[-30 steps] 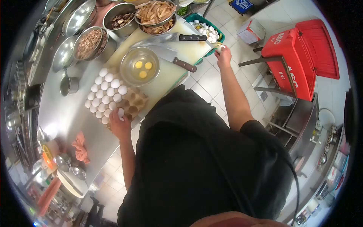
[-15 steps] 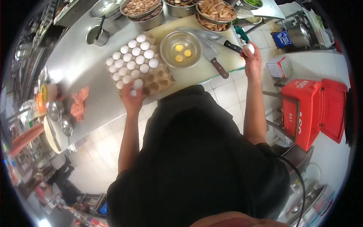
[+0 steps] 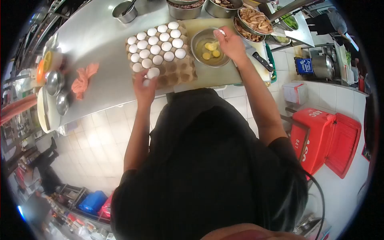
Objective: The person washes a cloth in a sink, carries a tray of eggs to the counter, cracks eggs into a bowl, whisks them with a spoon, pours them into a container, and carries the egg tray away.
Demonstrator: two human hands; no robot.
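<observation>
My left hand [image 3: 145,91] is closed around two white eggs at the near edge of the cardboard egg tray [image 3: 172,78]; the upper egg [image 3: 153,73] shows clearly. Rows of white eggs [image 3: 155,50] fill the tray's far part, and its near right cups hold none. My right hand [image 3: 233,45] is over the right rim of a steel bowl [image 3: 193,50], its fingers closed on a white eggshell [image 3: 219,32]. Inside the bowl lie several egg yolks [image 3: 211,47] in clear egg white. A black-handled knife [image 3: 262,62] lies right of my right hand.
Steel pans of sliced meat [image 3: 256,21] stand behind the cutting board [image 3: 200,77]. A small steel pot [image 3: 125,12] is at the back left, an orange cloth [image 3: 84,80] on the left counter. An open red cool box [image 3: 312,136] stands right.
My right hand has moved left from beside the knives to the bowl, and its egg is now broken. My left hand still holds its eggs. The camera view has shifted.
</observation>
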